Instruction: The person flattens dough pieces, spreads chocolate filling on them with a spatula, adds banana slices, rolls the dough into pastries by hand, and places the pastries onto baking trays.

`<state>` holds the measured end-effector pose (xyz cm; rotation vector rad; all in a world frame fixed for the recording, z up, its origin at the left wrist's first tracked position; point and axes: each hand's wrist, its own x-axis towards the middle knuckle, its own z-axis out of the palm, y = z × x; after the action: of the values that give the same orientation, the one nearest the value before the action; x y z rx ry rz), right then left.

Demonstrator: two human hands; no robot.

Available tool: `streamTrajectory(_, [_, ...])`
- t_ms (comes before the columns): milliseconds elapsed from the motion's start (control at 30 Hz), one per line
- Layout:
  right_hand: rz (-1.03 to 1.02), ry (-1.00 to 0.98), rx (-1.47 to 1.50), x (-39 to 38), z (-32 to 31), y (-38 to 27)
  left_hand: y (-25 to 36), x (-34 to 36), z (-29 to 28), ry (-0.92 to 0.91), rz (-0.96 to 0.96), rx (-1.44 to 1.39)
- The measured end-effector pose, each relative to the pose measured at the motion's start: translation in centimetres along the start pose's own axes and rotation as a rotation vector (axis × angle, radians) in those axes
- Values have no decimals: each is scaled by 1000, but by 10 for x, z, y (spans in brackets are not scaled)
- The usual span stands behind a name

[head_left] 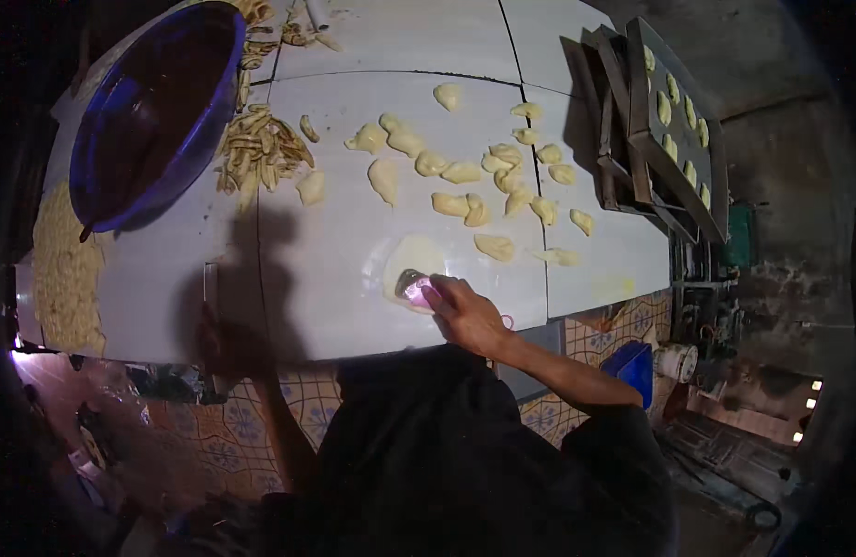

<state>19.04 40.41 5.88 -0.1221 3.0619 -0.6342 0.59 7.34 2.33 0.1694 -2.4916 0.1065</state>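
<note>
White tabletop (349,269), right hand (469,316) extended over dough (415,251)

Right hand (467,311) grips shiny pinkish object (417,290) over 1 flattened dough round (417,251) on white tabletop (344,297). Left hand (228,351) in shadow by near edge, grip unclear. Dough pieces (403,139) scattered beyond. Upper left: blue basin (231,70), strip heap (265,153) beside it. Right: stacked tilted trays (679,186), dough pieces on top 1.
</note>
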Motion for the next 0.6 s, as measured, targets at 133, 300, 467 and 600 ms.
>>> streamTrajectory(133, [51,-164,30,-5,-35,-9,-12,-3,-13,-21,-75,-136])
streamTrajectory(300, [43,-728,245,52,-98,5,-39,-2,-8,-6,-166,-369])
streamTrajectory(467, [224,-272,1052,163,-66,-66,-10,-3,-11,13,-109,-327])
streamTrajectory(600, [28,-33,923,266,35,-98,-16,-9,6,60,-103,-198])
